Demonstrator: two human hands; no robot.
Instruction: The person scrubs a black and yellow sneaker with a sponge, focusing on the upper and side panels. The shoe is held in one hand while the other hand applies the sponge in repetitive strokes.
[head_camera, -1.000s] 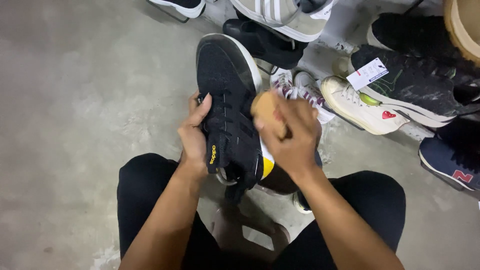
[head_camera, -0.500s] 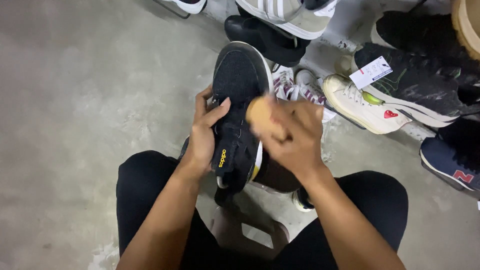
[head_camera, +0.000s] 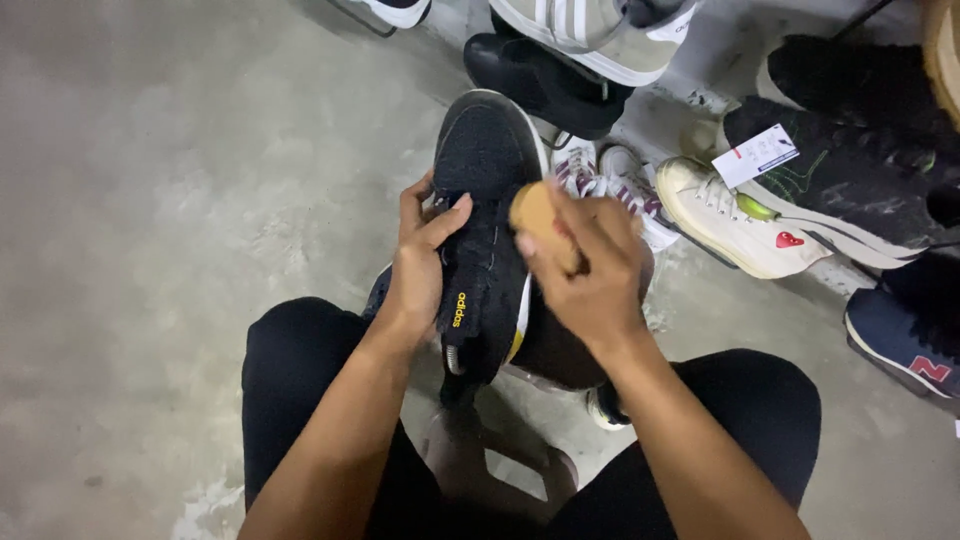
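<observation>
My left hand grips a black knit sneaker by its left side, thumb across the laces, toe pointing away from me. The sneaker has a white sole edge and a yellow patch near the heel. My right hand is closed around a tan wooden brush and presses it against the sneaker's right side. The brush's bristles are hidden against the shoe. Both arms reach out over my knees in black trousers.
Several shoes lie on the concrete floor ahead and to the right: a cream sneaker with a red heart, a black shoe with a paper tag, a navy shoe, a grey striped sneaker. A brown stool sits between my legs.
The sneaker has tilted and shifted to the right in my left hand. My right hand keeps moving the brush over its side, back up toward the laces.
</observation>
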